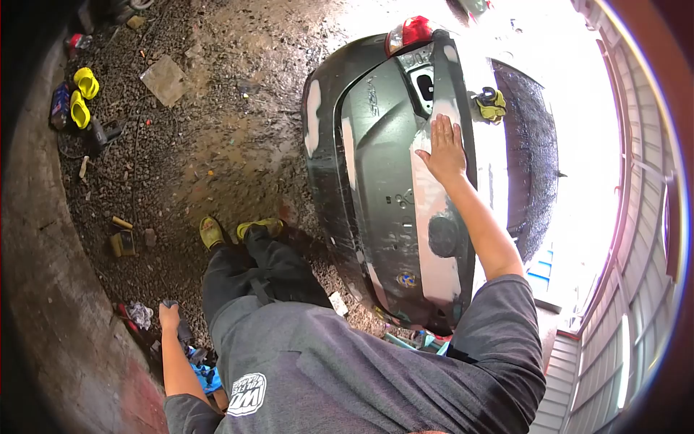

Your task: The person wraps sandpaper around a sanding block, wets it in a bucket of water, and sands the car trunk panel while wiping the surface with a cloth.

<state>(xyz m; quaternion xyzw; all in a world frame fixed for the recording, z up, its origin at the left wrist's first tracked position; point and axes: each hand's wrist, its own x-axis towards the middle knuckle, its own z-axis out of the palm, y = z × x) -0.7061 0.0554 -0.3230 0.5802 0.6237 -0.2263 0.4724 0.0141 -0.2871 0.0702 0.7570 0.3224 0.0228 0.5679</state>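
My right hand lies flat on the rear of a dark grey car, fingers stretched out. It touches a pale filler patch that runs along the trunk lid beneath it. A red tail light and a lamp opening with bare metal around it are near that hand. Down at my side, my left hand is closed, with a small dark grey thing showing at its fingers; its kind cannot be made out. The car's paint looks wet, with pale patches on the bumper too.
Yellow-green gloves rest on the car near the rear window. Yellow clogs, a flat slab and a yellow-handled brush are on the wet gravel. A concrete wall stands at left, corrugated metal at right.
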